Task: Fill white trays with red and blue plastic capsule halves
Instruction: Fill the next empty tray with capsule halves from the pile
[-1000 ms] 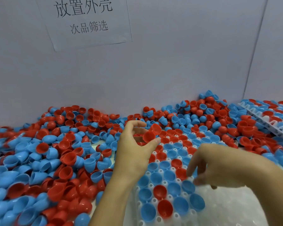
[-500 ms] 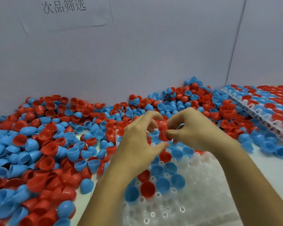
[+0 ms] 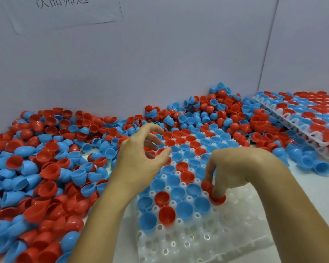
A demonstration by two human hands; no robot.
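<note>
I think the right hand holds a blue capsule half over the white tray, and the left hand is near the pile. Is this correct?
Not quite: the capsule half pinched by the right hand is red, not blue, as the head view shows. The rest holds: it is over the white tray, and the left hand is beside the pile.

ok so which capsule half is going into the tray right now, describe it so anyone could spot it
Start at the white tray lying in front of the person, its far part filled and its near part bare. At the right edge of the filled part, the right hand reaches down with curled fingers. The red capsule half is the one pinched in its fingertips, tilted, while its neighbours sit upright in their sockets.
</note>
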